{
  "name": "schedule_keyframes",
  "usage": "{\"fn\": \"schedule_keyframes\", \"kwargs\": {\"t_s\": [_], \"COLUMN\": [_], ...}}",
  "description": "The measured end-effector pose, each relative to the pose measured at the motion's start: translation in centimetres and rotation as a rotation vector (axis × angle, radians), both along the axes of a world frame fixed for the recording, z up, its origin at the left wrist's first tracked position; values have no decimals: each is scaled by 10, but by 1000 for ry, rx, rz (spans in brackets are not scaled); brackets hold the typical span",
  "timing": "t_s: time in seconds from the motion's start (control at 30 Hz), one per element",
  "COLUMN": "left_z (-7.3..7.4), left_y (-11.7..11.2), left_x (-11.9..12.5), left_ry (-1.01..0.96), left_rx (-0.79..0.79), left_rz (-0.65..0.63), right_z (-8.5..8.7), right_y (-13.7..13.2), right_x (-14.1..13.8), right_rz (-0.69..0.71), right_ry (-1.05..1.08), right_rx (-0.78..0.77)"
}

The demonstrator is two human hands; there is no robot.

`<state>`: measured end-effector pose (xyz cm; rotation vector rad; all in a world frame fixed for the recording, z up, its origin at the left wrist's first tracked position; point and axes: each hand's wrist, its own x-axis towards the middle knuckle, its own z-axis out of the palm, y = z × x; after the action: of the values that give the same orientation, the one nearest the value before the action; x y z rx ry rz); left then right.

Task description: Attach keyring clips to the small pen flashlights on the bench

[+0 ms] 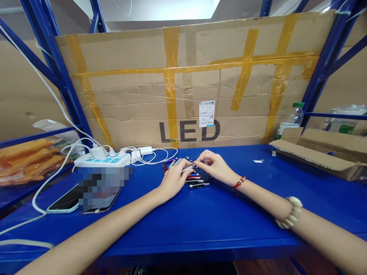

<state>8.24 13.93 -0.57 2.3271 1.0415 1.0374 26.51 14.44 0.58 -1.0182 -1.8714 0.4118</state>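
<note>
— You are working at the far middle of the blue surface [200, 225], with both forearms stretching out across it. Your left hand [173, 179] is curling its fingers around a small silver tube [188, 168], gripping it from the near side.

— And your right hand [216, 168] is meeting it from the other side: its fingertips are pinching the tube's right end, so the tube is hanging just above the surface between your two hands. I cannot tell whether the end piece is coming loose or sitting tight; it is too small to make out.

— Right under your hands a pile of small tubes [197, 182] is lying, dark, red and silver ones, some touching each other. A few more are resting just behind your left hand.

— You are wearing a red bead bracelet [240, 182] at your right wrist and a white bead bracelet [289, 217] further up that arm.

— To your left a white power strip [101, 161] is sitting with plugs in it, its cables trailing off the edge, and a phone [64, 200] is lying flat just in front of it.

— To your right an open cardboard box [323, 154] is standing well apart from your hands, with a plastic bottle [292, 118] behind it. A taped cardboard sheet [189, 80] marked LED is leaning upright along the back.
</note>
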Motion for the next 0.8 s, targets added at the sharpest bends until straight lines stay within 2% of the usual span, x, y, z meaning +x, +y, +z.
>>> {"fn": "schedule_keyframes", "kwargs": {"t_s": [0.13, 0.23, 0.37, 0.5, 0.63, 0.8], "left_z": [4, 6, 3, -1, -1, -1], "left_y": [-3, -2, 8, 14, 13, 12], "left_x": [1, 1, -1, -2, -1, 0], "left_ry": [-56, -177, -321, -366, -371, -376], "left_rx": [-44, -90, -168, -203, -215, -249], "left_rz": [42, 60, 94, 102, 83, 34], "right_z": [5, 6, 5, 4, 3, -3], "right_y": [0, 1, 2, 3, 4, 6], "right_x": [7, 14, 19, 19, 18, 14], "right_rz": [-204, -313, -381, -411, -367, -125], "right_ry": [-158, -335, -465, -554, -548, -511], "right_rx": [52, 73, 40, 0, 6, 57]}}
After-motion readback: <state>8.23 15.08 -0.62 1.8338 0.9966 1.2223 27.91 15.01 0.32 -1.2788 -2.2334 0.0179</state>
